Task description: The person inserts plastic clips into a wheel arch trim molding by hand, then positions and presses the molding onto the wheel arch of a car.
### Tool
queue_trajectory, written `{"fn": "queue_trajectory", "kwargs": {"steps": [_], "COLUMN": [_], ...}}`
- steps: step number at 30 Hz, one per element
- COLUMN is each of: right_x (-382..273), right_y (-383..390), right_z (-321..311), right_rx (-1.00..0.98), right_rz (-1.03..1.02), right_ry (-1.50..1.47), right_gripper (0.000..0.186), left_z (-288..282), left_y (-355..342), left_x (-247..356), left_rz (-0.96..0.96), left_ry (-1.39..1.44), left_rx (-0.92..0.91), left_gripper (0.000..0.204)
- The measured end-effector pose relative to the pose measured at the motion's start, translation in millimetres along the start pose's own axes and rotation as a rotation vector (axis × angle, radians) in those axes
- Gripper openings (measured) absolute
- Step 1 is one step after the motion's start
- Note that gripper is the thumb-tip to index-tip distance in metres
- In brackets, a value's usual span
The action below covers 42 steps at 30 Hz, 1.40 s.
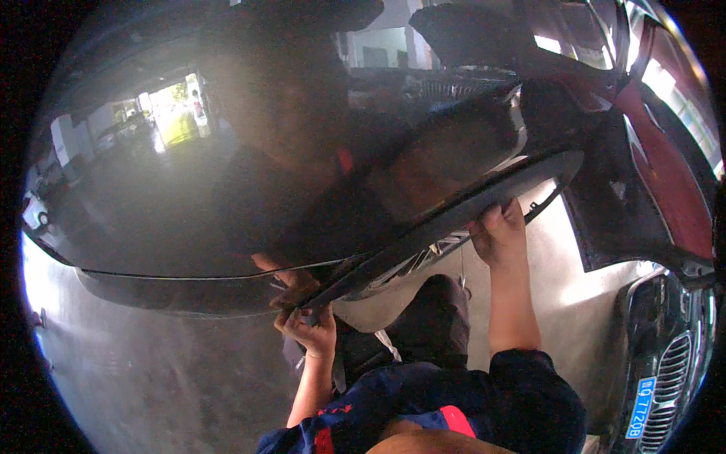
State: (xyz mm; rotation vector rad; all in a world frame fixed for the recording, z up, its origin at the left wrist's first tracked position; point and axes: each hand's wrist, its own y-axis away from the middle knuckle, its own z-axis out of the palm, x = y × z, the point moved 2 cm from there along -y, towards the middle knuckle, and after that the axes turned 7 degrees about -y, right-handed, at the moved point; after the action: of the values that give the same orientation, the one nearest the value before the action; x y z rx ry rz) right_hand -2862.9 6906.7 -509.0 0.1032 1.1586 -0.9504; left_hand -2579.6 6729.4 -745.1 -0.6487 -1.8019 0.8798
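A glossy dark car body panel [189, 227] spreads across the view in front of me. Along its edge runs a long, curved black wheel-arch trim [446, 219], rising from lower left to upper right. At the trim's lower end, my left hand [308, 333] is closed, fingertips pinching the edge. Farther right and higher, my right hand [499, 233] has its fingers curled against the trim's underside, and their tips are partly hidden. Below the trim, between my hands, part of a silver spoked wheel [412, 268] shows.
At right, a dark and red body part [658, 166] stands close to the arch. A detached black front bumper [665, 363] with a grille and blue plate lies on the grey floor [189, 371]. My bent knee [442, 310] is under the trim.
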Motion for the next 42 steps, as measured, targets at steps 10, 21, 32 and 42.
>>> {"fn": "queue_trajectory", "kwargs": {"steps": [10, 21, 32, 42], "right_x": [2.6, 11.9, 7.5, 8.0], "right_y": [22.1, 18.0, 7.3, 18.7], "right_z": [68.2, 49.3, 69.4, 66.2], "right_rx": [0.298, 0.198, -0.01, 0.075], "right_rz": [0.097, 0.093, 0.033, 0.061], "right_ry": [-0.137, -0.054, -0.147, -0.053], "right_gripper": [0.046, 0.057, 0.077, 0.073], "left_z": [-2.9, -1.7, -5.6, -23.1], "left_y": [-5.1, -17.2, -29.2, -11.3], "left_x": [6.0, 17.5, 30.8, 10.2], "left_rz": [-0.01, -0.054, 0.01, 0.128], "left_ry": [0.044, 0.176, 0.099, -0.129], "left_rx": [-0.006, -0.018, -0.091, -0.194], "left_gripper": [0.062, 0.057, 0.056, 0.061]}}
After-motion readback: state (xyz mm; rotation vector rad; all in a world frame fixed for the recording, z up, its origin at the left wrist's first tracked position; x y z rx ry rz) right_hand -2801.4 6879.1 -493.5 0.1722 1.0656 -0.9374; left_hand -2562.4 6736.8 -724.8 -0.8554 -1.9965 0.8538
